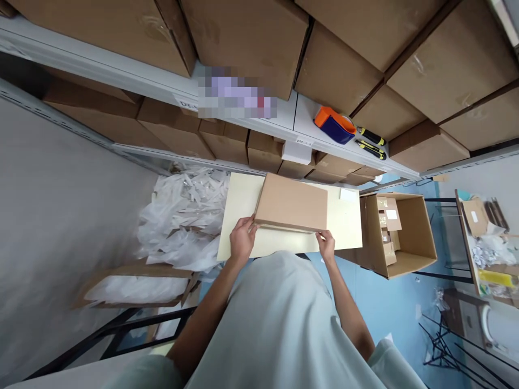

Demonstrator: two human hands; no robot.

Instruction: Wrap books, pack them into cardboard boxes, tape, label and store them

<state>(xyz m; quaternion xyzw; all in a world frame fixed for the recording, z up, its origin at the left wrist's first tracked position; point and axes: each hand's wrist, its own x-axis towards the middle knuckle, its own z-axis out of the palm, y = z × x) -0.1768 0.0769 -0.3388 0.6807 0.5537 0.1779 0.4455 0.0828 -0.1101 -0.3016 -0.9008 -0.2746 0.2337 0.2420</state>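
Note:
A flat brown cardboard box (294, 202) lies on the pale yellow table (243, 194) right in front of me. My left hand (242, 237) grips the box at its near left corner, fingers closed against the edge. At the near right corner, my right hand (325, 244) pinches the lower edge of the box between thumb and fingers. A thin pale strip shows under the near edge; what it is I cannot make out. Behind the box to the right, a small white paper (347, 194) lies on the table.
Shelves (279, 116) with many cartons rise behind the table. On a shelf lie an orange and blue tape dispenser (334, 124) and yellow-black cutters (371, 143). To the right stands an open carton (413, 232) holding small boxes. Crumpled plastic bags (186, 216) are heaped at left.

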